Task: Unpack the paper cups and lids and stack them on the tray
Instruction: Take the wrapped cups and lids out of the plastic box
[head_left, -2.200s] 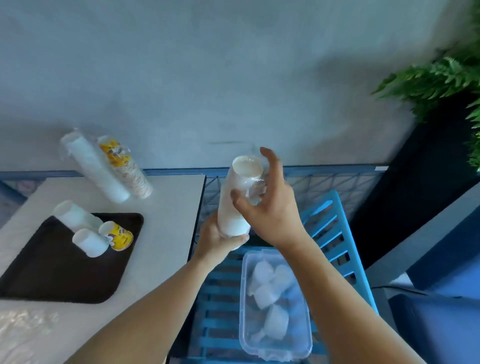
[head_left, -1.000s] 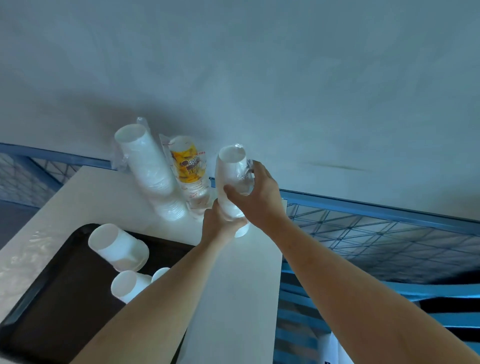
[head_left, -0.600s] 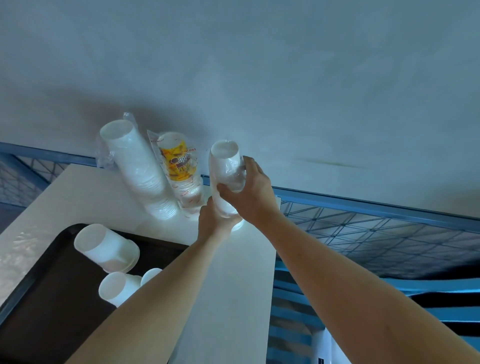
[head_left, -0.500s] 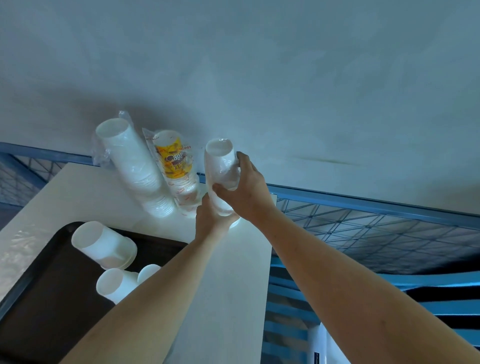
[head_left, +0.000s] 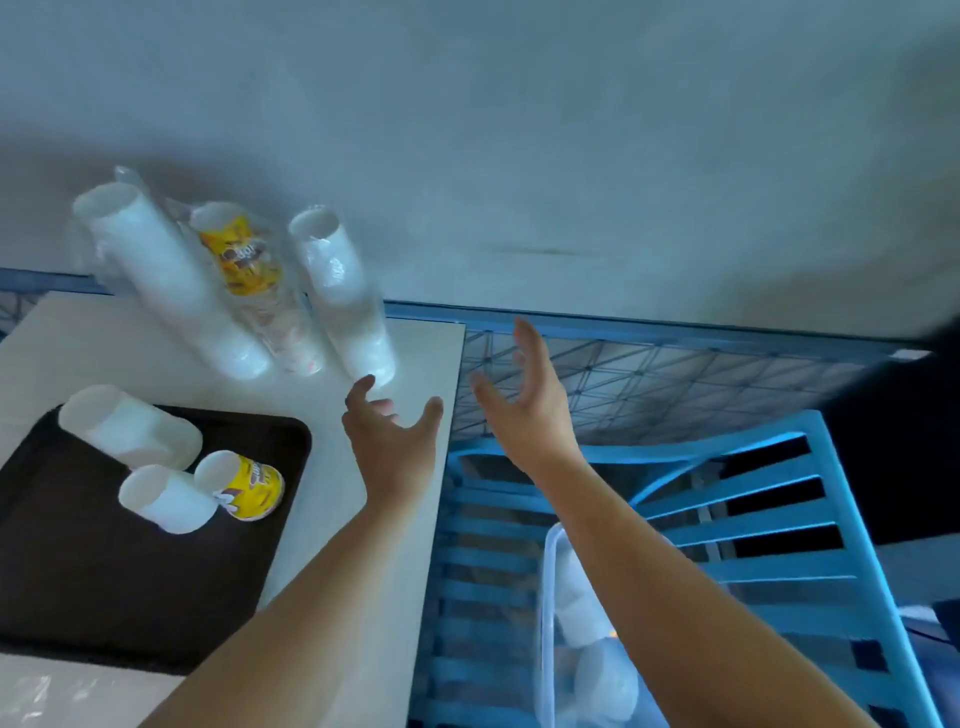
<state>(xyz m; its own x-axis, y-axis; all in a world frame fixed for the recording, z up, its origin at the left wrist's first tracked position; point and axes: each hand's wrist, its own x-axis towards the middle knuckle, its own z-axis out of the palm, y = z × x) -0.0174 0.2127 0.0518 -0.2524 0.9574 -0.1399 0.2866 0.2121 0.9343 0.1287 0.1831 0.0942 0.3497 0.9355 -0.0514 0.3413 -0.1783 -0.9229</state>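
Three plastic-wrapped sleeves lean against the wall at the back of the table: a white cup sleeve (head_left: 166, 280), a yellow printed cup sleeve (head_left: 252, 283) and a white sleeve (head_left: 345, 301) on the right. My left hand (head_left: 392, 434) hovers just below that right sleeve, fingers spread, holding nothing. My right hand (head_left: 524, 400) is open in the air beyond the table's right edge. On the black tray (head_left: 104, 582) stand two white cup stacks (head_left: 130, 426) (head_left: 163, 499) and a yellow printed cup (head_left: 244, 486).
The pale table (head_left: 358, 561) ends at a right edge by my left wrist. A blue slatted chair (head_left: 743, 519) to the right carries a clear plastic bin (head_left: 550, 623) with more white wrapped packs (head_left: 597, 665). Crumpled clear plastic (head_left: 36, 696) lies at the bottom left.
Both hands have let go of the right white sleeve, which now leans on the wall beside the other two. The hands have drawn back and opened. My view has swung right.
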